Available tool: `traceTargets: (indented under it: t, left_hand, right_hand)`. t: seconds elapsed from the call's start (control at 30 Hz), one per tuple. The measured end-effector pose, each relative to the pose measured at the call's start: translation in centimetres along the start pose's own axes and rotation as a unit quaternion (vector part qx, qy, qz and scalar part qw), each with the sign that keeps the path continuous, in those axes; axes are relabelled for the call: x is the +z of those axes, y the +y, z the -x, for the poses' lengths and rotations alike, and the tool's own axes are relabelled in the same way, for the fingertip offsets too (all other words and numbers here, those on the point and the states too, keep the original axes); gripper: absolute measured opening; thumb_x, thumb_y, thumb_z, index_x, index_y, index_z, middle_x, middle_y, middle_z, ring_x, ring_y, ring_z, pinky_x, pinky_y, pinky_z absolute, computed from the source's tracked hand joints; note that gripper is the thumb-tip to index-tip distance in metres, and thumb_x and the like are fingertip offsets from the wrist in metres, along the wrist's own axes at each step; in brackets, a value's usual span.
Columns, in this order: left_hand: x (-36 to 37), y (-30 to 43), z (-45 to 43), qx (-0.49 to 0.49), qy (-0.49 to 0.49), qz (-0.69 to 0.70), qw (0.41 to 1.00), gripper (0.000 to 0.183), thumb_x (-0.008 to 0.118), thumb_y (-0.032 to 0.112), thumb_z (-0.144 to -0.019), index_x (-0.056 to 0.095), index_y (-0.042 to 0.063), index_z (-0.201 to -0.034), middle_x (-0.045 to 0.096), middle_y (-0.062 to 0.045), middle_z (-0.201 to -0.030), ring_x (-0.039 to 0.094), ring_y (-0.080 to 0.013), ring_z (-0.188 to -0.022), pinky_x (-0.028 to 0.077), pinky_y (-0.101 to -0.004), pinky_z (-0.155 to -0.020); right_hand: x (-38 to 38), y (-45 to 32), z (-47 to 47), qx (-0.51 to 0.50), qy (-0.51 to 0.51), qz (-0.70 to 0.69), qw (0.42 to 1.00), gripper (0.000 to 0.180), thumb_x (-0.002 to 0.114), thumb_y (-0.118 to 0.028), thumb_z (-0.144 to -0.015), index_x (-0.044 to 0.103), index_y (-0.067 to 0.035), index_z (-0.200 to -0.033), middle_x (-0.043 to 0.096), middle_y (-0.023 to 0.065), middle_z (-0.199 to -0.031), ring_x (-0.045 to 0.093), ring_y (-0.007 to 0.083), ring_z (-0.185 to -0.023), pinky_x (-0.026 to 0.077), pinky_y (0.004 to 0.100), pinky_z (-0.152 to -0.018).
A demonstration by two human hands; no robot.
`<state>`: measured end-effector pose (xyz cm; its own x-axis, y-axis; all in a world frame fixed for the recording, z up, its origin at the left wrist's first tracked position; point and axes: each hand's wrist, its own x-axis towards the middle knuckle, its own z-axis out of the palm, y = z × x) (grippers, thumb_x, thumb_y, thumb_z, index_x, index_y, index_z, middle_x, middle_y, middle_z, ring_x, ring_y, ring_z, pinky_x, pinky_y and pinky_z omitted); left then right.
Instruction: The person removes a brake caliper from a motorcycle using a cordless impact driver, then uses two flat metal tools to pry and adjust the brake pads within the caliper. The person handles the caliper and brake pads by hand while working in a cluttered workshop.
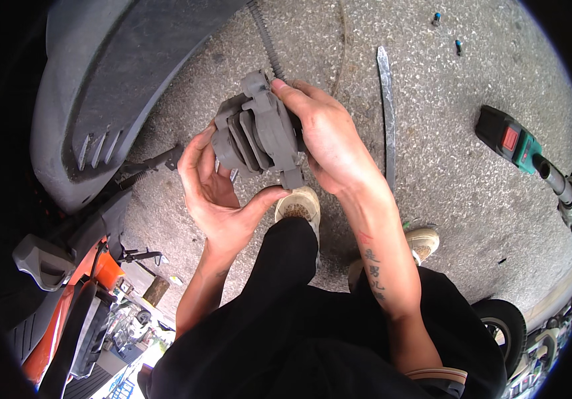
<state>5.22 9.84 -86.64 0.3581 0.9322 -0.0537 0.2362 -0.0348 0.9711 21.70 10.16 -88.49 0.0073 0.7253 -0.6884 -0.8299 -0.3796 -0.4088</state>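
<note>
A dusty grey brake caliper (pixel 261 134) with two brake pads in its middle slot is held up between both hands. My left hand (pixel 216 184) cups its left side, with the fingers behind and the thumb at the lower edge. My right hand (pixel 323 129) grips the right side, its thumb near the top lug. Part of the caliper's right side is hidden by that hand. A corrugated black hose (pixel 266 40) runs down from the top towards the caliper; its end is hidden behind the hand.
A flat metal pry bar (pixel 386 109) lies on the rough pavement (pixel 435 124). Farther right is a green and black cordless power tool (pixel 510 139). Two bolts with blue threads (pixel 437 19) lie at the upper right. A grey plastic vehicle panel (pixel 116 90) fills the upper left; a wheel (pixel 502 324) stands lower right.
</note>
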Motion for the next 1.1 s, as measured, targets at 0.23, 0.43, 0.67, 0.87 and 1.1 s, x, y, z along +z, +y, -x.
traceTargets:
  t: [0.23, 0.43, 0.67, 0.87, 1.1]
  left_hand:
    - [0.3, 0.0, 0.0, 0.017, 0.004, -0.003, 1.000, 0.113, 0.094, 0.013, -0.062, 0.022, -0.001, -0.147, 0.051, -0.023, -0.137, 0.050, -0.0300, -0.130, 0.040, -0.0436, -0.111]
    - [-1.0, 0.3, -0.6, 0.093, -0.046, -0.109, 0.989, 0.113, 0.094, 0.009, -0.062, 0.023, -0.006, -0.149, 0.035, -0.028, -0.150, 0.049, -0.0311, -0.131, 0.044, -0.0409, -0.106]
    - [-1.9, 2.0, -2.6, 0.158, -0.055, -0.139, 0.976, 0.111, 0.090, 0.012, -0.070, 0.018, -0.007, -0.152, 0.059, -0.027, -0.131, 0.061, -0.0216, -0.106, 0.047, -0.0354, -0.097]
    - [-1.8, 3.0, -3.1, 0.221, -0.045, -0.265, 0.937, 0.103, 0.087, 0.010, -0.073, 0.021, -0.006, -0.150, 0.065, -0.020, -0.125, 0.066, -0.0216, -0.099, 0.050, -0.0329, -0.094]
    - [-1.7, 4.8, -2.5, 0.202, -0.064, -0.276, 0.938, 0.103, 0.084, 0.006, -0.076, 0.016, -0.005, -0.152, 0.062, -0.022, -0.128, 0.060, -0.0210, -0.109, 0.047, -0.0357, -0.102]
  right_hand:
    - [0.4, -0.2, 0.3, -0.002, 0.010, 0.011, 1.000, 0.046, 0.059, -0.026, -0.098, 0.055, 0.009, -0.127, 0.064, 0.0160, -0.113, 0.063, 0.0186, -0.098, 0.051, 0.0289, -0.082]
    - [0.0, -0.4, 0.3, 0.003, -0.042, -0.039, 0.998, 0.039, 0.053, -0.022, -0.100, 0.060, 0.014, -0.114, 0.067, 0.0175, -0.105, 0.064, 0.0186, -0.091, 0.051, 0.0313, -0.082]
    - [-1.3, 1.1, -1.2, -0.013, -0.137, -0.113, 0.984, 0.034, 0.047, -0.020, -0.100, 0.062, 0.006, -0.117, 0.067, 0.0155, -0.110, 0.068, 0.0210, -0.094, 0.057, 0.0349, -0.084]
    - [-2.7, 3.2, -3.4, 0.001, -0.364, -0.311, 0.878, 0.042, 0.049, -0.030, -0.102, 0.055, 0.001, -0.130, 0.064, 0.0134, -0.123, 0.065, 0.0245, -0.109, 0.058, 0.0392, -0.091]
    - [-2.6, 4.5, -4.2, 0.113, -0.364, -0.364, 0.850, 0.047, 0.049, -0.042, -0.101, 0.054, -0.007, -0.132, 0.062, 0.0119, -0.126, 0.062, 0.0269, -0.115, 0.058, 0.0415, -0.090]
